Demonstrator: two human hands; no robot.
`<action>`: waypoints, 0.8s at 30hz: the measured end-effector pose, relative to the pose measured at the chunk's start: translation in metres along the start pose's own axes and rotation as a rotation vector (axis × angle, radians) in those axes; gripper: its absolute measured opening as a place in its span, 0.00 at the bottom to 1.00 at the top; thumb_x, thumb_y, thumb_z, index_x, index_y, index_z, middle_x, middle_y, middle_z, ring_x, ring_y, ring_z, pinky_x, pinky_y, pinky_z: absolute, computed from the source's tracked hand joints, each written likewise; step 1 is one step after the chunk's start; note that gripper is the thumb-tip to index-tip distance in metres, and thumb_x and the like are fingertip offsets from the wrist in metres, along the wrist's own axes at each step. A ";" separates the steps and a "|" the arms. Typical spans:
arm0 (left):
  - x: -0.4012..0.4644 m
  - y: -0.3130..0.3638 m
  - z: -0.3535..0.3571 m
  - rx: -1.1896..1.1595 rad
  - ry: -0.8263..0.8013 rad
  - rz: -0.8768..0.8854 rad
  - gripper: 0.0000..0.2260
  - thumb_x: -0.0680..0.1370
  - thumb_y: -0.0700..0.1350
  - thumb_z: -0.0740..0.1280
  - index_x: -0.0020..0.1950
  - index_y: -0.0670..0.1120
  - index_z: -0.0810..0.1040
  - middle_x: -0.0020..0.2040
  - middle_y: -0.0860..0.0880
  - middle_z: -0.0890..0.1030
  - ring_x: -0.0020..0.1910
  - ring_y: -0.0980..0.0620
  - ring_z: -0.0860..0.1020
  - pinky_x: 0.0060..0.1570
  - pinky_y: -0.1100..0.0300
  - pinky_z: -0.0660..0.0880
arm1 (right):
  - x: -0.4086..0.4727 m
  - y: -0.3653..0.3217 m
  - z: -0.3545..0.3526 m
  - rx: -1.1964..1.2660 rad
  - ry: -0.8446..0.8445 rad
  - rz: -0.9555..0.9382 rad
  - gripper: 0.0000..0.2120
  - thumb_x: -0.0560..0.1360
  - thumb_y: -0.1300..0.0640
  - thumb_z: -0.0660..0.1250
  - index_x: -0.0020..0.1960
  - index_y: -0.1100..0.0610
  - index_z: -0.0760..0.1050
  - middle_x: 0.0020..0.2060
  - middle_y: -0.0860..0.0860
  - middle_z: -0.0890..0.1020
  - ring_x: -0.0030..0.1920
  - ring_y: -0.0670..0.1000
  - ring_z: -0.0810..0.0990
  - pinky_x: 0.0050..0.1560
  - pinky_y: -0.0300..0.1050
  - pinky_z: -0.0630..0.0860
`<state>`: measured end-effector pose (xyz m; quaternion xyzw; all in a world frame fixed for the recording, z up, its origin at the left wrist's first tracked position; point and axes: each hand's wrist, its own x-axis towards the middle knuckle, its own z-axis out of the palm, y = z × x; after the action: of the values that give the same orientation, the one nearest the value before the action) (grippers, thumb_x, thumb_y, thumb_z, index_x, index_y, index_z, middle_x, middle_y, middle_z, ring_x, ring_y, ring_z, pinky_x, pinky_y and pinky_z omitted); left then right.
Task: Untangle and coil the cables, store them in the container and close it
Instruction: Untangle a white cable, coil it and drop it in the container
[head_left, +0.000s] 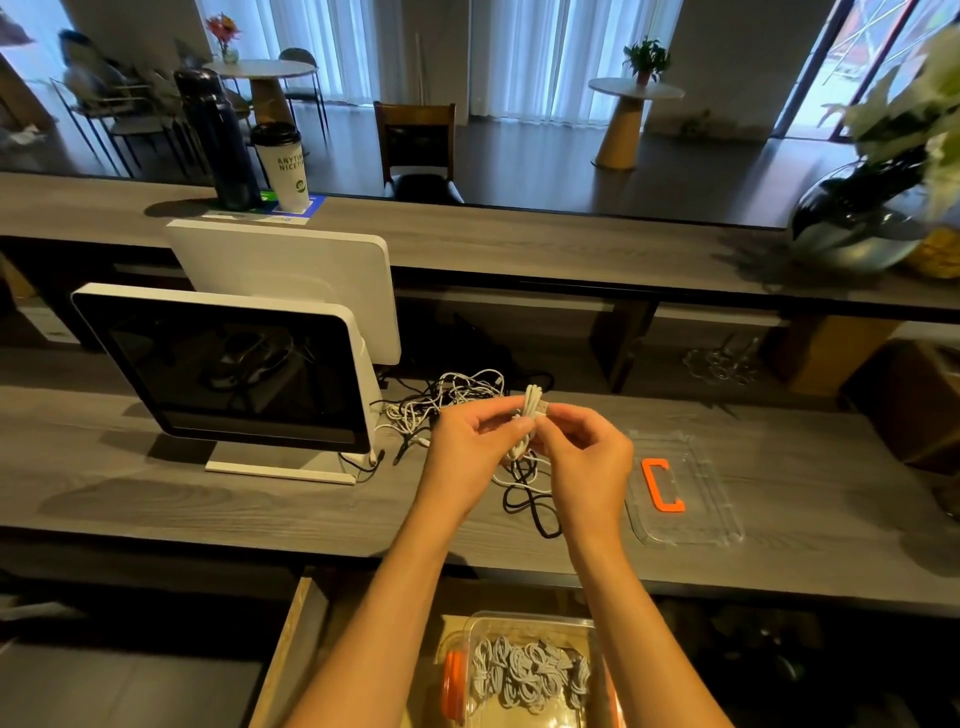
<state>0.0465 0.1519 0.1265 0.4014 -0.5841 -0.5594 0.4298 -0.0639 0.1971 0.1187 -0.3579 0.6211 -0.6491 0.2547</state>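
Above the grey wooden counter (260, 499) my left hand (470, 447) and my right hand (582, 452) together hold a small folded bundle of white cable (532, 402), both pinching it near its top. Its loose end hangs down between my palms. A tangle of white and black cables (452, 397) lies behind my hands, and a black cable loop (530, 506) lies under them. The clear container (524, 670), with several coiled grey-white cables inside, sits in an open drawer below the counter. Its clear lid (691, 525) with an orange handle lies on the counter to the right.
A white point-of-sale screen (223, 369) stands at left on the counter. On the raised ledge behind are a dark bottle (215, 140), a paper cup (283, 166) and a glass vase with a plant (862, 218). The drawer's wooden side (291, 654) juts out lower left.
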 end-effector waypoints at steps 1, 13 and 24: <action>0.000 -0.002 0.001 0.013 0.005 0.001 0.13 0.78 0.39 0.71 0.61 0.50 0.83 0.51 0.52 0.86 0.51 0.55 0.84 0.46 0.62 0.80 | 0.000 -0.001 0.000 -0.003 -0.017 -0.008 0.07 0.75 0.63 0.72 0.49 0.53 0.84 0.39 0.47 0.86 0.42 0.47 0.85 0.43 0.42 0.83; 0.002 -0.011 -0.007 0.066 -0.077 0.023 0.15 0.79 0.36 0.68 0.63 0.50 0.82 0.55 0.52 0.85 0.56 0.53 0.83 0.55 0.51 0.81 | 0.007 0.003 -0.008 0.040 -0.151 0.100 0.07 0.76 0.64 0.71 0.52 0.58 0.85 0.39 0.50 0.86 0.40 0.49 0.85 0.38 0.38 0.80; 0.001 -0.022 -0.008 -0.356 -0.106 -0.344 0.15 0.80 0.33 0.64 0.64 0.45 0.79 0.51 0.38 0.85 0.47 0.40 0.85 0.43 0.57 0.83 | 0.013 0.019 -0.015 0.318 -0.304 0.405 0.12 0.76 0.64 0.69 0.59 0.62 0.81 0.53 0.62 0.85 0.49 0.55 0.83 0.46 0.44 0.80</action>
<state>0.0536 0.1472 0.1042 0.3829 -0.4211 -0.7387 0.3610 -0.0858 0.1946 0.1022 -0.2755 0.5250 -0.6132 0.5220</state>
